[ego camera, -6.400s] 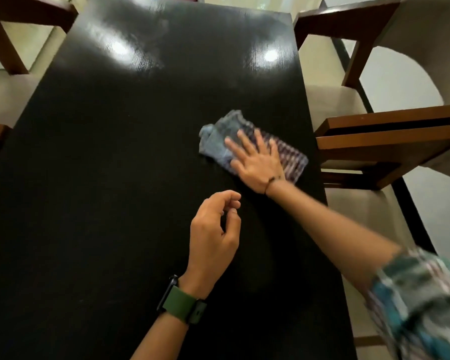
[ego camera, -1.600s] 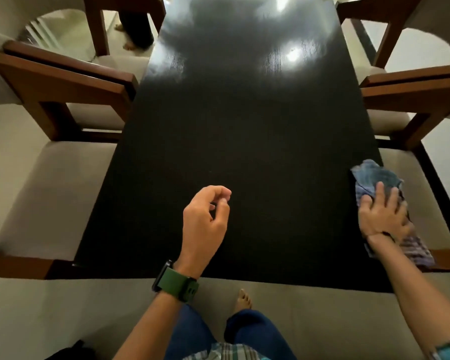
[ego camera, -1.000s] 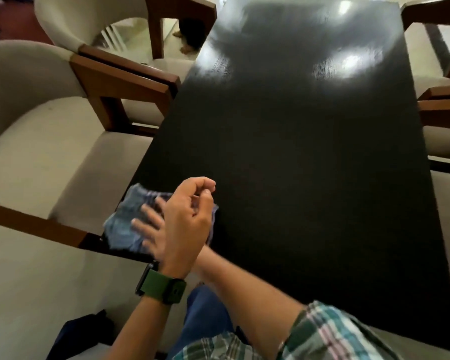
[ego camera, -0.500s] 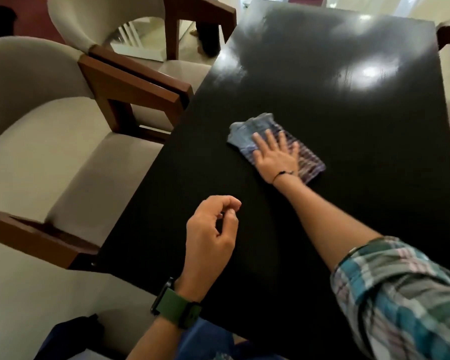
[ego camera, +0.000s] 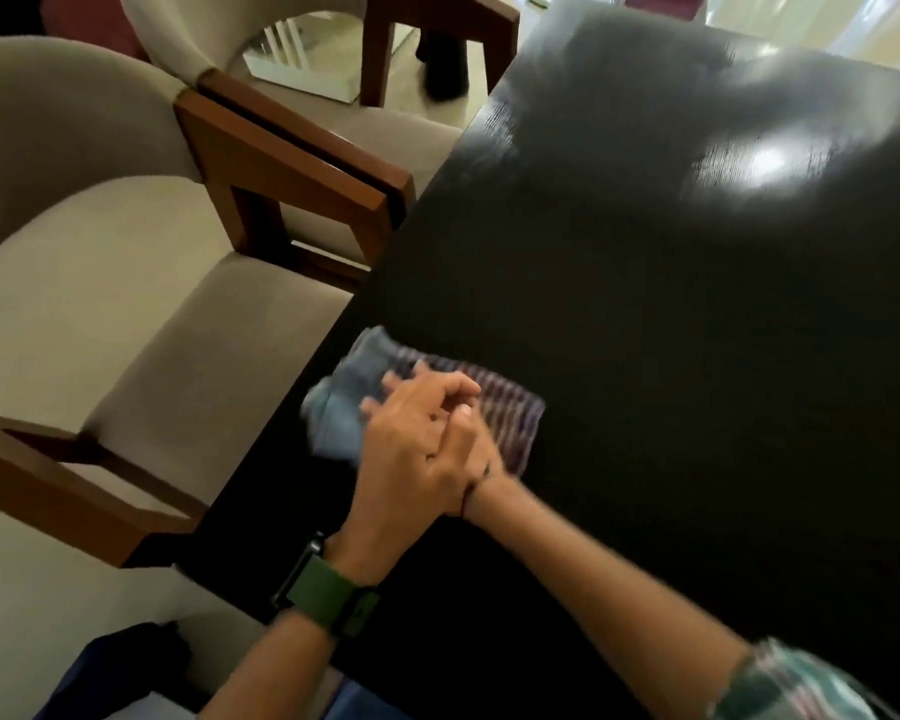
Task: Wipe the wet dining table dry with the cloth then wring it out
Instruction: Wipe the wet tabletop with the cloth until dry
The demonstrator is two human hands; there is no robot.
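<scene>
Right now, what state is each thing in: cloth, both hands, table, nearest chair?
cloth: flat on the table by its left edge, bunched at one end, blurred
right hand: on the cloth, mostly hidden behind the left hand
left hand: loosely curled, empty, in front of the right hand
table: glossy; wetness unclear
chair: unoccupied, drawn close to the table

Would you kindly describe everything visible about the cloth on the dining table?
The cloth is a crumpled woven rag, plain grey-blue at one end and purple-and-white striped at the other. It lies flat on the black dining table near its left edge, motion-blurred. The right hand presses on it, mostly hidden behind the left hand.
</scene>
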